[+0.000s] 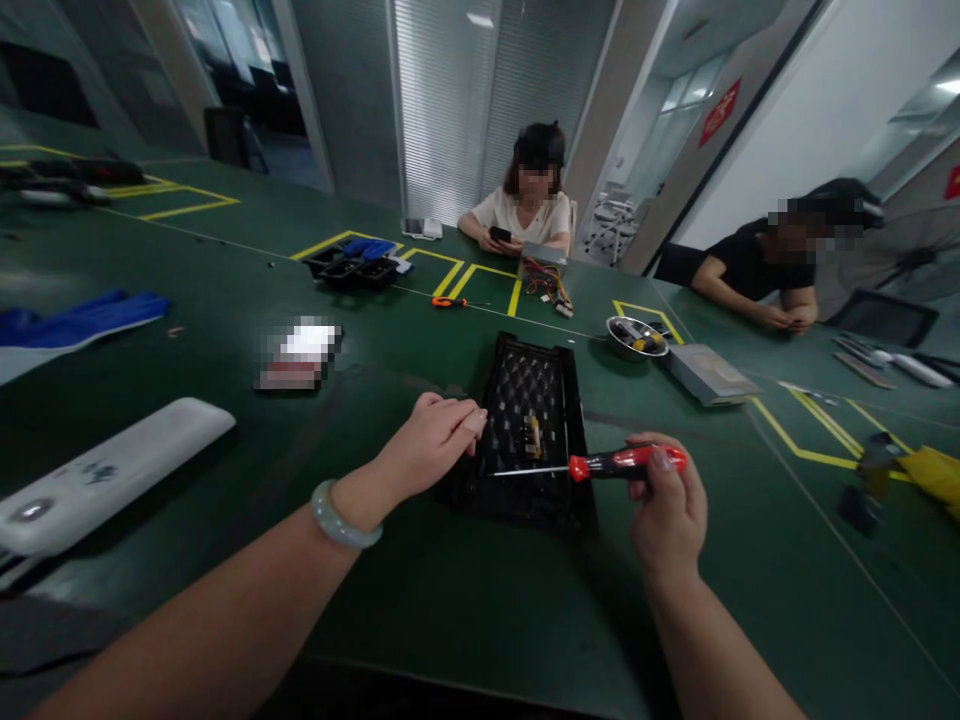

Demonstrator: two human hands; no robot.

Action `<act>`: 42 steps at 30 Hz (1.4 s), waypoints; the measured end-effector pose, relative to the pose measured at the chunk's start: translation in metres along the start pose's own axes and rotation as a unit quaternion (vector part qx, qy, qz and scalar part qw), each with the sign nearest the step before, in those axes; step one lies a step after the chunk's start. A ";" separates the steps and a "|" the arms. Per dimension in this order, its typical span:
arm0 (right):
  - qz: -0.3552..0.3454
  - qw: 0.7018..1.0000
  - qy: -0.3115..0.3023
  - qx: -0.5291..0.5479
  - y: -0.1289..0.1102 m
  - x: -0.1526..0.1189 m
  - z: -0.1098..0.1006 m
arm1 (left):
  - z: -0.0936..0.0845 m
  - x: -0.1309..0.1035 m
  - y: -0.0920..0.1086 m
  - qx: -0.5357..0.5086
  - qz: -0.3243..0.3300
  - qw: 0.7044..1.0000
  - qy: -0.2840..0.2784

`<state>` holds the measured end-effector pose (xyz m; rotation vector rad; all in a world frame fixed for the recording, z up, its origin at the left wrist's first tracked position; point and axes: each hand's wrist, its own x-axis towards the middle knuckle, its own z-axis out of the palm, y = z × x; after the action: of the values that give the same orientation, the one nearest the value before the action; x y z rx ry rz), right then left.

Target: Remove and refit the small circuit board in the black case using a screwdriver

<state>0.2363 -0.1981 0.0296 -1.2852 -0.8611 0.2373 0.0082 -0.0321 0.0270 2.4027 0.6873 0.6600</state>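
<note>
A black plastic casing [525, 388] with a grid-patterned inside lies in front of me on the green table [420, 640]. Inside it sits a small gold-and-black part [532, 437]. My left hand [431, 445], with a pale bangle at the wrist, is closed on the casing's left edge; the fingertips are partly hidden. My right hand [670, 500] grips the red-and-black handle of a screwdriver [611, 463]. The screwdriver is held nearly level, its shaft pointing left across the near part of the casing. Whether the tip touches anything, I cannot tell.
On the left are a white elongated case [120, 470], a blue glove [90, 318] and a blurred phone-like object [300, 355]. Beyond the casing lie another screwdriver [450, 301], wires [547, 280], a metal bowl [636, 338] and a grey box [709, 373]. Two people sit across the table.
</note>
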 end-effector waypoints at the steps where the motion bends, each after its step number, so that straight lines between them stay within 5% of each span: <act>1: -0.003 1.000 -0.016 -0.007 0.000 -0.001 0.001 | 0.000 0.000 0.000 0.003 -0.001 1.000 -0.006; 12: 0.048 0.989 -0.132 -0.052 0.001 -0.008 0.005 | 0.005 0.002 -0.004 0.016 0.001 1.000 -0.021; 20: -0.028 1.000 0.013 -0.001 -0.005 0.004 -0.001 | 0.011 0.001 -0.004 0.017 0.051 0.996 -0.074; 24: -0.010 1.000 0.009 0.001 -0.002 0.006 0.001 | 0.020 0.001 -0.002 0.015 0.048 0.993 -0.111; 29: -0.003 1.000 0.010 0.017 0.000 0.004 0.002 | 0.028 0.002 -0.008 0.030 -0.009 0.996 -0.080; 34: -0.035 0.991 0.117 0.048 0.005 0.014 -0.004 | 0.029 0.002 -0.009 0.027 -0.036 0.998 -0.054; 38: 0.026 0.970 0.202 0.132 0.020 0.030 -0.011 | 0.028 0.001 -0.006 0.027 -0.030 0.997 -0.059; 42: 0.142 0.931 0.209 0.263 0.039 0.046 -0.014 | 0.026 0.004 0.000 0.040 -0.045 0.996 -0.060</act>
<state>0.2886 -0.1692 0.0132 -0.8962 -0.2141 0.3780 0.0255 -0.0390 0.0092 2.4447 0.7779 0.4555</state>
